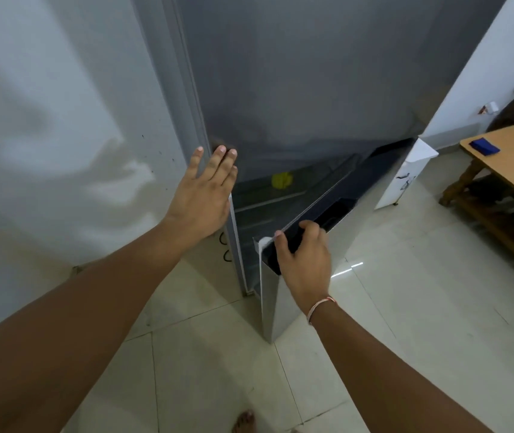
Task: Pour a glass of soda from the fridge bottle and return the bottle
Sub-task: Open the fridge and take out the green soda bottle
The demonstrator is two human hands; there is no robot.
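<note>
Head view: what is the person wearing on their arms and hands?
Both forearms are bare, with no sleeves in view. The right hand has a thin band at the wrist, pinkish-orange and white, like a thread bracelet. The left hand wears nothing visible: no ring, watch or glove. A bare foot shows at the bottom edge.

I am seeing only a blurred yellow object (281, 180) in the fridge interior (268, 207), perhaps a bottle cap, while the lower door (327, 195) is hiding the shelves and the wooden table (505, 157) is running off the right edge.
</note>
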